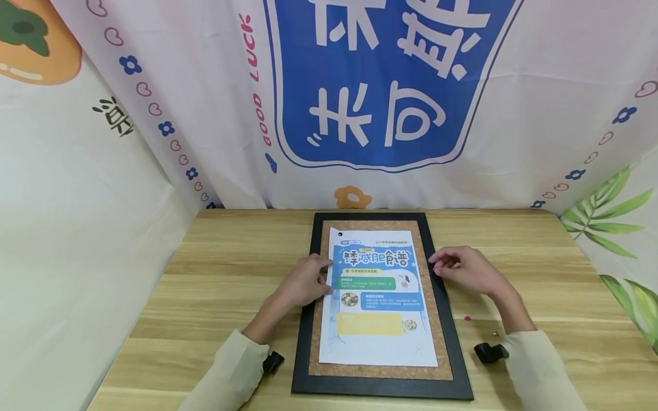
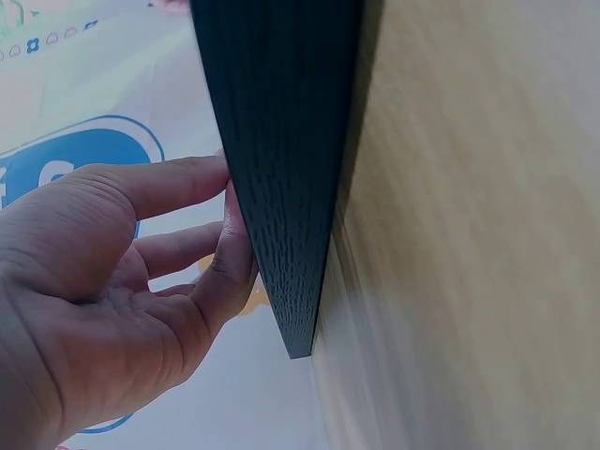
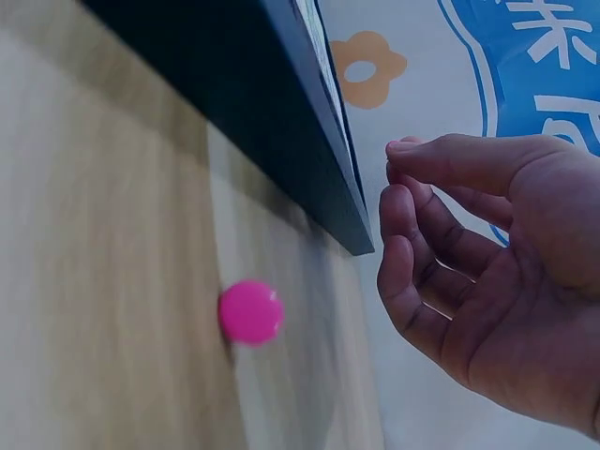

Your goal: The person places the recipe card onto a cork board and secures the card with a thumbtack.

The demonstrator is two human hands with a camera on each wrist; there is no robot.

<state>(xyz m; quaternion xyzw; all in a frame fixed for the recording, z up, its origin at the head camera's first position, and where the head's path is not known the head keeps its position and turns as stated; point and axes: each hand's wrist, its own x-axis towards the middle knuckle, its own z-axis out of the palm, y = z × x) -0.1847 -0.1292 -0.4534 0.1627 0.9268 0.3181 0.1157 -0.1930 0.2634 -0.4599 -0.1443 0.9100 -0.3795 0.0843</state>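
Note:
A printed paper poster (image 1: 380,351) lies on a cork board (image 1: 380,371) with a black frame (image 1: 382,385). A small black pin (image 1: 340,234) sits at the sheet's top left corner. My left hand (image 1: 307,279) reaches over the frame's left side, with its thumb and fingertips apart at the poster's left edge. Beside the frame's right side is my right hand (image 1: 465,268), its thumb and index fingertips together; whether something tiny is between them is hidden. In the right wrist view, a round pink pushpin (image 3: 251,312) lies on the table below that hand.
The board rests on a wood-grain table (image 1: 221,319). Another tiny pin-like thing (image 1: 496,333) lies right of the board, near the right wrist's black camera (image 1: 490,353). A printed curtain (image 1: 216,114) hangs behind the table's back edge.

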